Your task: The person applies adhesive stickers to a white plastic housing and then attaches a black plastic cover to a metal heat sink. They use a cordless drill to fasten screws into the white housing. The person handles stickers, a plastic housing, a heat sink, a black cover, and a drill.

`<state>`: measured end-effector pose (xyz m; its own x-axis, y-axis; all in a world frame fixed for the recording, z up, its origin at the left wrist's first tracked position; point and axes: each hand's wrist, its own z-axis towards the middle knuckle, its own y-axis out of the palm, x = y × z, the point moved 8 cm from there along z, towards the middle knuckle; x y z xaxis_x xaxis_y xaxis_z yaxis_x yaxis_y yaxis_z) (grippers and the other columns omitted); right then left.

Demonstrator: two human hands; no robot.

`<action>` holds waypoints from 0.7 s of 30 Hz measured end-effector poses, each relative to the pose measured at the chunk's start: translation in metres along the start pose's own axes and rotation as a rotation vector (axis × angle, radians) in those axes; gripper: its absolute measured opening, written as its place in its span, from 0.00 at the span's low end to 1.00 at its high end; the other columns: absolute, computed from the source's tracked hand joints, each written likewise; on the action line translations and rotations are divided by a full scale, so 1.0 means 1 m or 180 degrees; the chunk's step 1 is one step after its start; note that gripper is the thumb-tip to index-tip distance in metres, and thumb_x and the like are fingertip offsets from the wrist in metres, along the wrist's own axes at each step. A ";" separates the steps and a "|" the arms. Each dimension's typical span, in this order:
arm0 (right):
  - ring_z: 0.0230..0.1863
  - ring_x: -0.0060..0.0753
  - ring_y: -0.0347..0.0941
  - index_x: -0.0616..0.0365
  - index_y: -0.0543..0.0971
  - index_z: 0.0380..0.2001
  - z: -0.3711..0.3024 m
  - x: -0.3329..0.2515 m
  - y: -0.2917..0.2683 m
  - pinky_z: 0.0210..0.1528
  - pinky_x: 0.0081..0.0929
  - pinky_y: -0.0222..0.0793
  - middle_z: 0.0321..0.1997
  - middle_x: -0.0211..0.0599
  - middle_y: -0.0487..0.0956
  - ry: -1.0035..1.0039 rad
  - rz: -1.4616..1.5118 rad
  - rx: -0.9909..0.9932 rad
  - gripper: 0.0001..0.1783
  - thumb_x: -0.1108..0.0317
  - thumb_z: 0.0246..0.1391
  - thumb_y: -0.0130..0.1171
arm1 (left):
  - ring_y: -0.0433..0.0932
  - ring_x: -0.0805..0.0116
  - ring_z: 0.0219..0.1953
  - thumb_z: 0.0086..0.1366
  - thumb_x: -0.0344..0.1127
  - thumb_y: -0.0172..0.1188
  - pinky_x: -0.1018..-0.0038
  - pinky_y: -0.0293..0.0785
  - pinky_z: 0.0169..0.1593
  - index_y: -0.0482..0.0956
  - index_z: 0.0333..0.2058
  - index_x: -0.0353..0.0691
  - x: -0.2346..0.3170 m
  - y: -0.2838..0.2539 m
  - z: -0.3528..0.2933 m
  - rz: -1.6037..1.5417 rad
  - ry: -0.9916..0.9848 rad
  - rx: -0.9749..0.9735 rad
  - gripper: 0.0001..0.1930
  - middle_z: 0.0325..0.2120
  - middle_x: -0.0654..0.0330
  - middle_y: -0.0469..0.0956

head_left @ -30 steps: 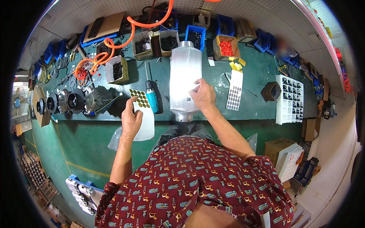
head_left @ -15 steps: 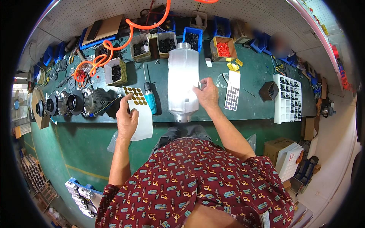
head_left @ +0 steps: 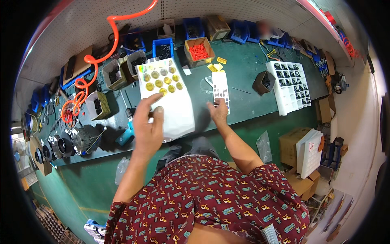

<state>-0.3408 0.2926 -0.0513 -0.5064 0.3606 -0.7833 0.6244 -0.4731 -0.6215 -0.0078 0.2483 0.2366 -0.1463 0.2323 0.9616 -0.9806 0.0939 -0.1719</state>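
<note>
My left hand (head_left: 148, 128) is closed on the left edge of a white sticker sheet (head_left: 176, 112), which is raised above the bench. Shiny gold round stickers (head_left: 159, 77) fill the sheet's upper part. On the right, my right hand (head_left: 219, 114) reaches over the lower end of a narrow white label sheet (head_left: 220, 83) with small dark oval labels. The thumb stands apart from the fingers, which touch that sheet or hover just over it. The silver metal housing is hidden behind the raised sheet.
A teal power screwdriver (head_left: 126, 132) and dark motors (head_left: 83, 139) lie at left. Behind are bins of black parts and a box of red caps (head_left: 199, 52). At right stand a dark box (head_left: 264, 82) and a white tray (head_left: 284, 106). An orange coiled hose (head_left: 115, 34) hangs overhead.
My left hand has lifted the gold sticker sheet off the bench and brought it rightward. The right hand has left the silver housing for the narrow label sheet. The view has turned right.
</note>
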 end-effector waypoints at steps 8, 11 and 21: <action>0.62 0.56 0.68 0.53 0.62 0.67 0.045 0.047 -0.024 0.58 0.60 0.67 0.56 0.49 0.74 0.0849 -0.1633 -0.0198 0.56 0.52 0.36 0.81 | 0.79 0.54 0.46 0.67 0.20 0.53 0.66 0.74 0.52 0.80 0.46 0.34 -0.132 0.146 0.011 0.0636 -0.0487 0.0004 0.11 0.42 0.51 0.79; 0.62 0.56 0.68 0.51 0.60 0.69 0.049 0.041 -0.021 0.59 0.59 0.66 0.57 0.49 0.74 0.0830 -0.1623 -0.0340 0.56 0.56 0.38 0.81 | 0.75 0.52 0.57 0.63 0.25 0.59 0.64 0.69 0.63 0.79 0.51 0.36 -0.223 0.157 -0.008 0.1582 -0.0661 0.0080 0.17 0.51 0.49 0.78; 0.31 0.31 0.80 0.63 0.81 0.42 0.033 0.076 -0.019 0.36 0.34 0.77 0.30 0.34 0.82 0.1804 0.2352 -0.1149 0.13 0.65 0.60 0.65 | 0.76 0.57 0.61 0.67 0.36 0.67 0.68 0.72 0.62 0.70 0.62 0.23 -0.290 0.242 -0.028 0.0171 -0.2342 -0.0430 0.30 0.58 0.42 0.77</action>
<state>-0.4112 0.3024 -0.0987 0.3817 0.4492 -0.8078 0.8592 -0.4947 0.1309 -0.1989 0.2310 -0.0898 -0.2893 -0.4631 0.8378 -0.9521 0.2296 -0.2019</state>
